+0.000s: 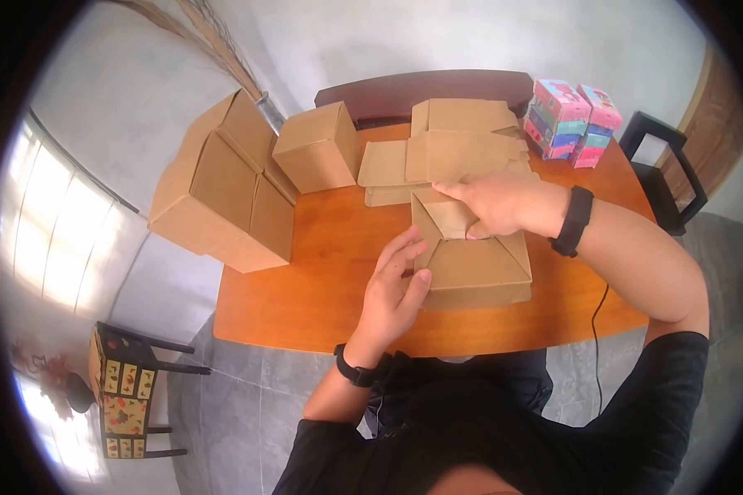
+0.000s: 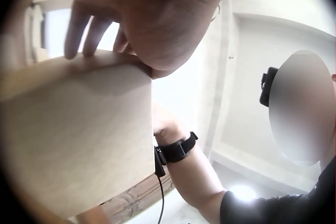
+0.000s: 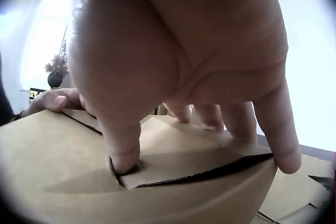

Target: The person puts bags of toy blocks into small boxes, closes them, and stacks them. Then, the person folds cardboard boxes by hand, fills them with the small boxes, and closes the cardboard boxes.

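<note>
A brown cardboard box (image 1: 479,266) lies near the front edge of the wooden table, its flaps folded inward to meet at the middle. My right hand (image 1: 508,202) spans the far part of its top. In the right wrist view, the right thumb (image 3: 122,148) pokes into the slot where the flaps meet, and the extended fingers rest toward the edge of the flap (image 3: 173,153). At the box's left side is my left hand (image 1: 395,289), fingers loosely extended. The left wrist view shows the left fingertips (image 2: 89,45) at the top edge of the box's pale side (image 2: 79,134).
Flat, folded cardboard (image 1: 462,153) is stacked just behind the box. Two formed cartons, one large (image 1: 223,198) and one smaller (image 1: 318,153), stand at the left. Colourful small boxes (image 1: 563,124) are piled at the back right. A black cable (image 1: 596,346) hangs past the table's front edge.
</note>
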A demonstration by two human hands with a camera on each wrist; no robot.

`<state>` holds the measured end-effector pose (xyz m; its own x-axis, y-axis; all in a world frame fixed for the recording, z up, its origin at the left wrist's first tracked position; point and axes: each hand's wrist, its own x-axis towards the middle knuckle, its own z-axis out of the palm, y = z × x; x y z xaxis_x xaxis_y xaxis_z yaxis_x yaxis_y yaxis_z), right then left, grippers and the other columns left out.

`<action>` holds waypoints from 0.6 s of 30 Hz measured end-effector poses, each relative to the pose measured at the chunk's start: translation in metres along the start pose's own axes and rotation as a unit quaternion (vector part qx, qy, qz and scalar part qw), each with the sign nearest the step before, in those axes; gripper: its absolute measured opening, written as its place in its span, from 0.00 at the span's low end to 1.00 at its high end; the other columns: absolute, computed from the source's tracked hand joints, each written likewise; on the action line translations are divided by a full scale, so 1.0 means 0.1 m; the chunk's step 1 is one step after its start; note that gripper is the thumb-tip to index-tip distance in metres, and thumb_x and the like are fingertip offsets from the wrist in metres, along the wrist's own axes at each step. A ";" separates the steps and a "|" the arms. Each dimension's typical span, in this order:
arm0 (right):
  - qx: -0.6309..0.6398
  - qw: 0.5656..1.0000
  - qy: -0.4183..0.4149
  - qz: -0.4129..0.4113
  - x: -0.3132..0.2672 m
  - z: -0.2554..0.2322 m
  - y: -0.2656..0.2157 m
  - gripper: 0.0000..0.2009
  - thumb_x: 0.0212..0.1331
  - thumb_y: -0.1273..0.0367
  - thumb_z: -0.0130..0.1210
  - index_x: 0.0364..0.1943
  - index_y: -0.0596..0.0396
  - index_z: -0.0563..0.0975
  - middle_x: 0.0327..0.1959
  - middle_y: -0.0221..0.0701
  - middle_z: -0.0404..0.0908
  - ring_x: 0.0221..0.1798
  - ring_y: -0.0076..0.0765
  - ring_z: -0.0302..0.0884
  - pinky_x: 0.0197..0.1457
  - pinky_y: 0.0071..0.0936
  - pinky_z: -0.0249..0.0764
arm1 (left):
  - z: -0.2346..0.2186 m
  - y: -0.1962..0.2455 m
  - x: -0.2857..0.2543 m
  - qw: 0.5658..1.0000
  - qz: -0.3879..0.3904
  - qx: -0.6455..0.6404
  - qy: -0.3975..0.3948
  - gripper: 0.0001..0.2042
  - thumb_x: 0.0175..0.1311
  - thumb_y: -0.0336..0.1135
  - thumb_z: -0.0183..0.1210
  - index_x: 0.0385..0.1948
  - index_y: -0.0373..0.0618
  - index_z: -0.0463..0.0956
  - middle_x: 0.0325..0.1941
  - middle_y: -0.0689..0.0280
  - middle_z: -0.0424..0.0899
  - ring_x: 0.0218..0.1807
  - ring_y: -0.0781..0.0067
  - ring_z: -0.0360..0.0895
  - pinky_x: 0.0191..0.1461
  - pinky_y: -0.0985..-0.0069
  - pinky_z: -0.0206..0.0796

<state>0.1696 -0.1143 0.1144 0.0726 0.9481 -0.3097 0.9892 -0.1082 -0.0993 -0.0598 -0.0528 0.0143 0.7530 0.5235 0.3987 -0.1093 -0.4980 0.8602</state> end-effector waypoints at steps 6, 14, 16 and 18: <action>0.059 0.998 -0.009 -0.023 -0.02 -0.05 0.09 0.42 0.59 0.54 0.60 0.76 0.48 0.54 0.66 0.46 0.71 0.66 0.54 0.70 0.67 0.40 0.67 | 0.00 -0.07 -0.01 1.000 0.015 0.019 0.008 0.18 0.70 0.33 0.57 0.57 0.35 0.72 0.71 0.51 0.65 0.68 0.54 0.70 0.60 0.66 0.72; 0.225 0.968 0.045 0.103 -0.13 0.02 0.33 0.42 0.65 0.41 0.48 0.75 0.52 0.55 0.73 0.49 0.62 0.74 0.49 0.61 0.74 0.33 0.58 | -0.07 -0.30 -0.04 0.985 -0.115 -0.124 -0.020 0.32 0.73 0.51 0.51 0.70 0.36 0.57 0.71 0.48 0.66 0.67 0.56 0.70 0.63 0.64 0.69; 0.336 0.941 0.023 0.046 -0.34 0.10 0.46 0.43 0.64 0.37 0.45 0.75 0.53 0.56 0.71 0.48 0.65 0.73 0.49 0.63 0.73 0.37 0.60 | -0.12 -0.43 -0.03 0.987 -0.110 -0.111 -0.028 0.36 0.74 0.58 0.46 0.72 0.36 0.54 0.71 0.48 0.66 0.67 0.56 0.70 0.63 0.63 0.68; 0.441 0.897 0.000 -0.011 -0.42 0.16 0.50 0.46 0.62 0.33 0.42 0.74 0.54 0.58 0.69 0.47 0.69 0.71 0.48 0.66 0.71 0.41 0.63 | -0.16 -0.38 0.03 0.962 -0.241 -0.112 -0.068 0.41 0.73 0.67 0.36 0.72 0.37 0.54 0.70 0.49 0.67 0.66 0.56 0.71 0.62 0.66 0.68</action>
<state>0.2135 -0.1639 0.1072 0.0541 0.9532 -0.2973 0.5039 -0.2832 -0.8161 -0.0637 -0.0218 -0.0121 0.8280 0.5525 -0.0957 0.1481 -0.0509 0.9877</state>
